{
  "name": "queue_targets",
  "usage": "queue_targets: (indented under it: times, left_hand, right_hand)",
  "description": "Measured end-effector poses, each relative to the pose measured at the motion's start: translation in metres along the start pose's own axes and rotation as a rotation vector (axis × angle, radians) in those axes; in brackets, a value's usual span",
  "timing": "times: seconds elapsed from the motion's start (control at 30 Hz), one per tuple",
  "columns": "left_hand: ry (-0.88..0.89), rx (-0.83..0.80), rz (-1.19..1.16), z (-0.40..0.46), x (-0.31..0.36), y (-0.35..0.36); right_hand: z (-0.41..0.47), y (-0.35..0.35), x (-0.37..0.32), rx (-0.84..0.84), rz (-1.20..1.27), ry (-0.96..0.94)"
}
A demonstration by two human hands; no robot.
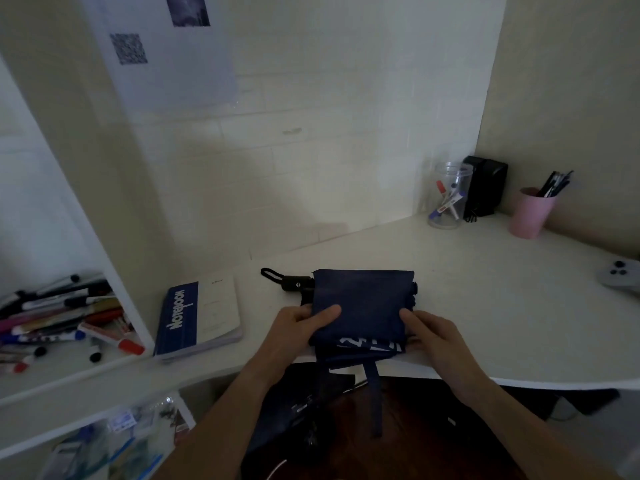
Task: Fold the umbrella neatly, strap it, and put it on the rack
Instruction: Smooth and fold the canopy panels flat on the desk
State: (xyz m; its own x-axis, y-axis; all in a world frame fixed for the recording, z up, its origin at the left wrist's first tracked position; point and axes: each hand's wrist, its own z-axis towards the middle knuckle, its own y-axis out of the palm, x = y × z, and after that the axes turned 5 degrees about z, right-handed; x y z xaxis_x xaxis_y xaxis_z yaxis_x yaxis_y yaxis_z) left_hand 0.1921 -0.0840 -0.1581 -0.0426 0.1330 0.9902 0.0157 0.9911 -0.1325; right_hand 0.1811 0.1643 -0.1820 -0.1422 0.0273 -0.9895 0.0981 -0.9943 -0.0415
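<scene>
From my head camera, the navy umbrella (363, 306) lies flat on the white desk (485, 306) at its near edge, canopy folded into a rough square with white lettering showing along the near side. Its black handle (294, 284) points left, with a wrist loop (270, 274) lying on the desk beyond it. A navy strap (375, 396) hangs from the fabric over the desk edge, loose and unfastened.

My left hand (301, 327) grips the left edge of the folded canopy, thumb on top and fingers curled around the side. My right hand (433, 336) rests on the right near corner, fingers half bent and pressing on the cloth; whether it pinches the fabric I cannot tell.

Left of the umbrella, a blue notebook (197, 320) lies near the desk corner. Further left, a white shelf (69, 368) holds a scatter of markers (62, 317). At the far right corner stand a clear jar (448, 195) with pens, a black box (485, 185) and a pink cup (530, 213) of pens. A grey controller (620, 277) sits at the right edge.
</scene>
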Motion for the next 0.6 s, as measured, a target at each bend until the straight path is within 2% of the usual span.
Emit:
queue_targets:
  times: [0.17,0.37,0.43,0.6]
  left_hand:
    - [0.083,0.057,0.225,0.002,-0.02,-0.003]
    - [0.156,0.09,0.599,0.008,-0.032,-0.005]
    - [0.166,0.111,0.631,0.012,-0.026,0.001]
    - [0.112,0.123,0.522,0.009,-0.021,0.006]
  right_hand:
    - [0.002,-0.005,0.006,-0.052,-0.186,-0.01]
    - [0.013,-0.004,0.01,0.019,-0.245,-0.006]
    - [0.018,-0.001,0.007,0.066,-0.248,0.027]
    - [0.02,-0.004,0.007,0.109,-0.318,0.037]
